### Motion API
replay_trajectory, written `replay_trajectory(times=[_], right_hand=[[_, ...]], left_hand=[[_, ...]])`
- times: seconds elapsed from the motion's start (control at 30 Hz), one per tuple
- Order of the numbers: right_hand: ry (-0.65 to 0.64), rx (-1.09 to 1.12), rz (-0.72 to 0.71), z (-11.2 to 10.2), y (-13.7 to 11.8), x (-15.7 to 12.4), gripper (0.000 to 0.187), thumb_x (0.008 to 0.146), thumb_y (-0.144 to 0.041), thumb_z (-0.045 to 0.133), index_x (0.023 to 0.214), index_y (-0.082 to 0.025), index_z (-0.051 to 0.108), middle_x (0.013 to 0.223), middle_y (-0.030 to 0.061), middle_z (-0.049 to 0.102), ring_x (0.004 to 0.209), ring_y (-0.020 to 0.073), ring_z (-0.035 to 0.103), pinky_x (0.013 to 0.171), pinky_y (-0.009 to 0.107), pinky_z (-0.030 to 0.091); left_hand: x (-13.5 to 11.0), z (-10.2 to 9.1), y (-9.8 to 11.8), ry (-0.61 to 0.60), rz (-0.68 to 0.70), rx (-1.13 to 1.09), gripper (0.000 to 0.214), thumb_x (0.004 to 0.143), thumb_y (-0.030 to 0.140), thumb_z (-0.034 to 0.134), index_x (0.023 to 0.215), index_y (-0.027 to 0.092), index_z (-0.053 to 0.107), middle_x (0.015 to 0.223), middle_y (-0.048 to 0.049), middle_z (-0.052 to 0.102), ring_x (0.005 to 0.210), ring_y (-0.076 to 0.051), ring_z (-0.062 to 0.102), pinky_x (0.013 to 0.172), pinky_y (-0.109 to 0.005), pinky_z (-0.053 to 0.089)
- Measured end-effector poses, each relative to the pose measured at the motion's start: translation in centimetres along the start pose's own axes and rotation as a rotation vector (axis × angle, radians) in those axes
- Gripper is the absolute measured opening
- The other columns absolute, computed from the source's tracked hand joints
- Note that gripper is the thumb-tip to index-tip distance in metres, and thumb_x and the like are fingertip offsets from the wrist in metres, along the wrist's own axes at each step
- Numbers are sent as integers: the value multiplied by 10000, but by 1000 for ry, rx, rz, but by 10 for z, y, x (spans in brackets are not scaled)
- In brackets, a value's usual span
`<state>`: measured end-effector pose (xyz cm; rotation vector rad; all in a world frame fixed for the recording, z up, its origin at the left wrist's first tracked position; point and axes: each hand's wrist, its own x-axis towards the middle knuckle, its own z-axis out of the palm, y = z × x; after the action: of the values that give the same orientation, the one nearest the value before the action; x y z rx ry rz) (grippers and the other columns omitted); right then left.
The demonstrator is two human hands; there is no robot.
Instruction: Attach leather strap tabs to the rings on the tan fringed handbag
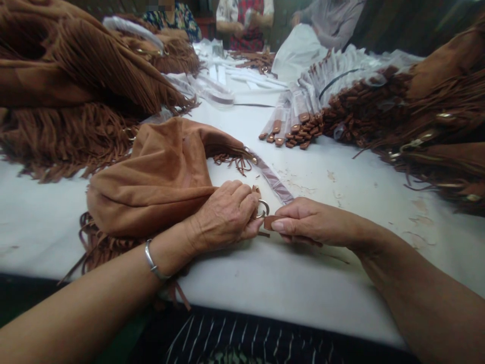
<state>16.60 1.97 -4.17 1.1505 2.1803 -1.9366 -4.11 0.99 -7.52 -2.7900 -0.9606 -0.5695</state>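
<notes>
A brown suede fringed bag [166, 177] lies on the white table in front of me. My left hand [231, 212] is closed around the bag's near corner, beside a metal ring [264, 208] that shows past the fingers. Pinched between thumb and fingers of my right hand [306, 220] is the brown end of a bag strap [270, 222], close to the ring. The plastic-wrapped length of the strap [275, 182] runs from that hand back to a clasp [253, 159] at the bag's far corner. My left palm and fingertips are partly hidden.
Fringed bags [87, 76] are heaped at the left, and more bags [450, 116] at the right. A pile of plastic-wrapped straps [314, 111] lies at the back right. Scraps [331, 176] dot the table [235, 283]. Several people [246, 23] work across it.
</notes>
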Motion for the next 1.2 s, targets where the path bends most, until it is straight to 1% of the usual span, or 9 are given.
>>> replay_trajectory(times=[0.23, 0.47, 0.73, 0.8, 0.9, 1.0, 1.07, 1.13, 1.2], right_hand=[[128, -97, -29, 8, -3, 5, 349, 806, -398, 473, 568, -141, 469, 508, -35, 359, 460, 69, 307, 416, 200, 249], [179, -32, -18, 13, -2, 6, 325, 798, -355, 487, 554, -142, 461, 477, -43, 354, 429, 60, 298, 399, 197, 231], [232, 40, 8, 9, -4, 7, 312, 801, -321, 498, 553, -132, 493, 407, -64, 325, 361, 44, 260, 365, 186, 184], [213, 28, 0, 6, -2, 9, 305, 788, -312, 509, 543, -131, 495, 412, -63, 328, 372, 45, 262, 372, 185, 187], [141, 4, -22, -1, 0, 13, 309, 763, -326, 545, 534, -121, 510, 430, -54, 346, 401, 47, 277, 386, 184, 191], [79, -3, 12, -8, 0, 14, 318, 755, -362, 559, 553, -118, 530, 408, -61, 331, 377, 46, 262, 360, 180, 171], [65, 6, 39, -11, -1, 14, 322, 750, -387, 561, 567, -123, 533, 390, -68, 320, 349, 46, 254, 332, 175, 169], [78, 28, 56, -12, -1, 12, 322, 744, -402, 560, 580, -126, 534, 388, -69, 326, 339, 49, 259, 316, 169, 183], [100, 50, 62, -11, -1, 10, 313, 745, -396, 554, 588, -126, 534, 393, -68, 331, 340, 49, 262, 314, 167, 184]], left_hand=[[-1, -5, -4, -99, 48, -40, 264, 849, 307, 430, 932, 82, 540, 876, -103, 527, 809, -218, 436, 749, -362, 402], [-3, -7, -5, -107, 55, -56, 249, 837, 299, 437, 909, 89, 550, 860, -96, 518, 798, -215, 426, 734, -361, 396], [-1, -7, -2, -86, 61, -29, 221, 834, 292, 431, 880, 102, 532, 865, -97, 508, 788, -213, 421, 727, -364, 393], [-1, -7, -1, -102, 74, -24, 204, 829, 287, 427, 847, 110, 525, 845, -93, 502, 780, -214, 419, 718, -365, 391], [0, -9, 1, -142, 102, -24, 188, 828, 282, 417, 805, 123, 513, 816, -82, 490, 771, -214, 417, 709, -366, 385], [0, -8, 1, -168, 107, -59, 211, 824, 316, 438, 837, 121, 517, 836, -81, 491, 789, -214, 423, 724, -362, 385], [1, -7, 1, -158, 71, -68, 305, 836, 410, 444, 875, 117, 522, 848, -85, 496, 794, -218, 426, 726, -366, 388], [2, -6, 3, -151, -9, -42, 379, 857, 480, 415, 885, 118, 524, 848, -89, 502, 791, -221, 430, 722, -370, 391], [3, -5, 5, -174, -68, -11, 373, 877, 472, 390, 866, 124, 523, 850, -89, 507, 791, -220, 434, 722, -368, 392]])
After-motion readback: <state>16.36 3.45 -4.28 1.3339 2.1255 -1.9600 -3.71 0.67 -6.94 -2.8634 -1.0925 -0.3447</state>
